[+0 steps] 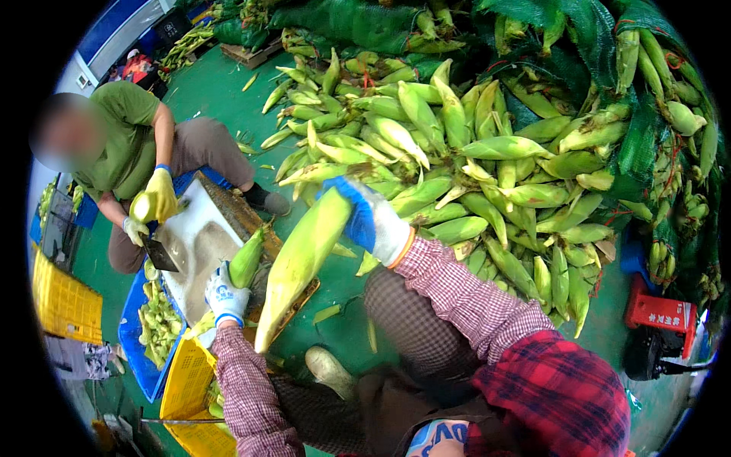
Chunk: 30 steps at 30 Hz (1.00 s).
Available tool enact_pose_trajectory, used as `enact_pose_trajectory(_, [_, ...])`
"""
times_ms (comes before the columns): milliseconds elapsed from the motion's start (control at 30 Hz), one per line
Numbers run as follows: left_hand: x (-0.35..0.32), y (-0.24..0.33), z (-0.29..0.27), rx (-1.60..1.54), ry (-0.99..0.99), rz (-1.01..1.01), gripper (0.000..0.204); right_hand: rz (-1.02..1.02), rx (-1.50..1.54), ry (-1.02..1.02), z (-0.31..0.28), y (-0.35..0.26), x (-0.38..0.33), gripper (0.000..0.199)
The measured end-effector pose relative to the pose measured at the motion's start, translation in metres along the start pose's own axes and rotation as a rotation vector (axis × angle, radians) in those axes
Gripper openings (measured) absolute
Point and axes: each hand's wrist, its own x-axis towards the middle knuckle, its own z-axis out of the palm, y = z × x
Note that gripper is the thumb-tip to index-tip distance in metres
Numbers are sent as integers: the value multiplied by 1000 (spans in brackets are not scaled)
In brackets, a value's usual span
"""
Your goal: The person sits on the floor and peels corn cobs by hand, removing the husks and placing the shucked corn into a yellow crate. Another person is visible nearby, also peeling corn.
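Note:
My right hand [373,222], in a blue and white glove, grips the top end of a long green-husked corn ear [298,263] that slants down toward the yellow crate. My left hand [225,297], in a white glove, holds a smaller corn ear [247,259] upright at the edge of the white cutting board [199,244]. Both of my sleeves are red plaid. A big heap of unhusked corn [457,167] lies just beyond my right hand on the green floor.
Across the board sits a person in a green shirt, with yellow gloves [158,196] on a corn ear and a cleaver [160,255]. A blue crate of corn pieces [156,327] and yellow crates [186,381] stand at left. Green net sacks [647,145] and a red stool [659,312] are at right.

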Motion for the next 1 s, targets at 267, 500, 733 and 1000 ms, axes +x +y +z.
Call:
enact_pose_trajectory(267, [-1, -1, -7, 29, 6, -16, 69, -929, -1327, -276, 22, 6, -13, 40])
enact_pose_trajectory(500, [6, -19, 4, 143, 202, -74, 70, -310, -660, -239, 22, 13, -15, 23])
enact_pose_trajectory(733, [13, -10, 16, 61, 256, 164, 74, -406, -811, 300, 3, -34, -18, 47])
enact_pose_trajectory(1000, [19, 23, 28, 193, 139, 326, 73, -128, -2013, 126, -148, -193, -253, 49])
